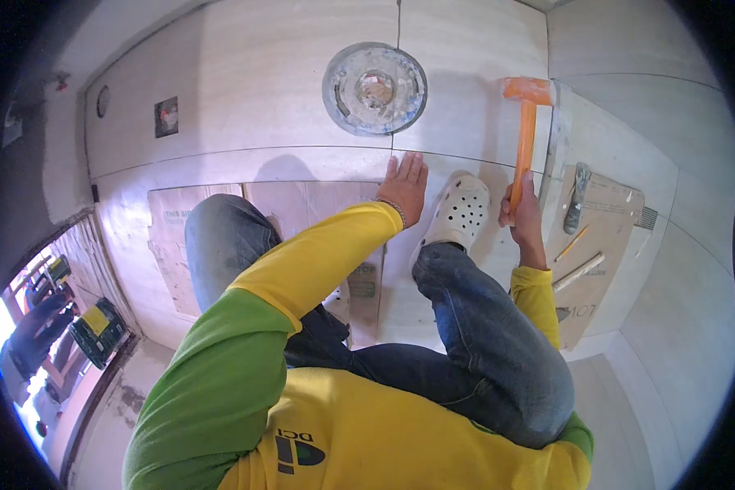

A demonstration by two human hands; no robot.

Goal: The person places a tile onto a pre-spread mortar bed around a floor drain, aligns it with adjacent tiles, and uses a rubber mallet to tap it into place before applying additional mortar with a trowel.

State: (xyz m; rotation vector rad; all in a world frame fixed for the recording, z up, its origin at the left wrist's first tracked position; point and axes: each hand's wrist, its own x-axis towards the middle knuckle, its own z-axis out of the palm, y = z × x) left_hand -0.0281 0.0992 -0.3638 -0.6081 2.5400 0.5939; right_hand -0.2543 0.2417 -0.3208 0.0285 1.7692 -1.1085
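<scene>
My right hand (523, 214) is wrapped round the handle of an orange mallet (525, 135). Its head, smeared with pale residue, is at the edge of a raised tiled ledge (557, 147). Flat on the pale floor tile (294, 167) rests my left hand (406, 189), fingers stretched out, close to a dark joint line between tiles. Beyond that hand is a round grey disc (374, 90) with a stained centre, lying across the joint. My right foot, in a white clog (461, 211), stands between the two hands.
Cardboard (310, 204) lies under my bent knee. On the right, another cardboard sheet (616, 216) carries a grey-smeared tool (578, 196), a yellow pencil (572, 243) and a pale stick (578, 272). A square cutout (167, 117) is at the far left. Beyond an opening, bags (98, 331) are visible.
</scene>
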